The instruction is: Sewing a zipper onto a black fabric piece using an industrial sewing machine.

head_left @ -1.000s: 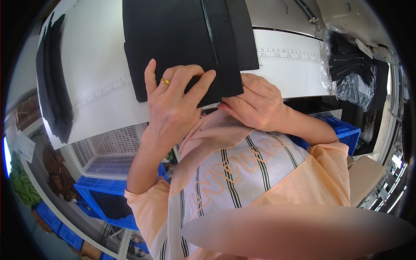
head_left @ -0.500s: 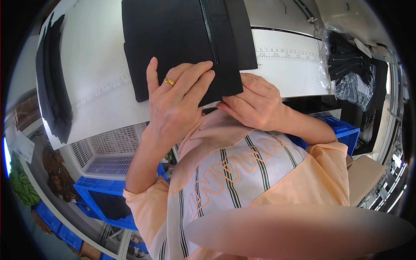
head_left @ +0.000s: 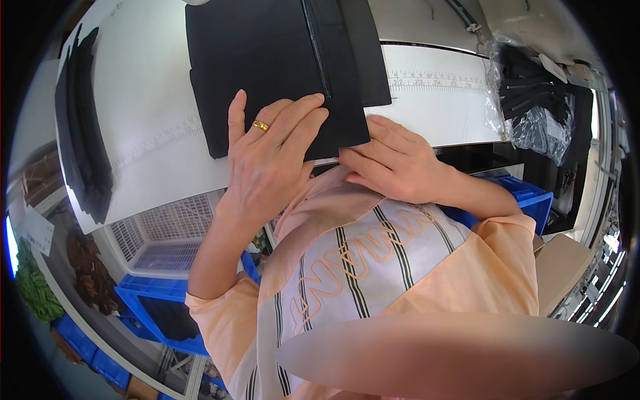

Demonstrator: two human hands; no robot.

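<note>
Top centre: zipper [head_left: 314, 50] already in, black cloth [head_left: 250, 57] under the spread left hand [head_left: 270, 150], right hand [head_left: 403, 163] pinching its edge; what's left, unseen.

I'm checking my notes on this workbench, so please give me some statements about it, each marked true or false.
1. The left hand rests on the black cloth. True.
2. The right hand is at the cloth's near right corner. True.
3. The gold ring is on the right hand. False: it is on the left hand.
4. The zipper is completely covered by the left hand. False: most of it shows beyond the fingertips.
5. A clear plastic bag lies to the right of the cloth. True.
6. The white basket stands on top of the table. False: it sits lower than the table top.
</note>
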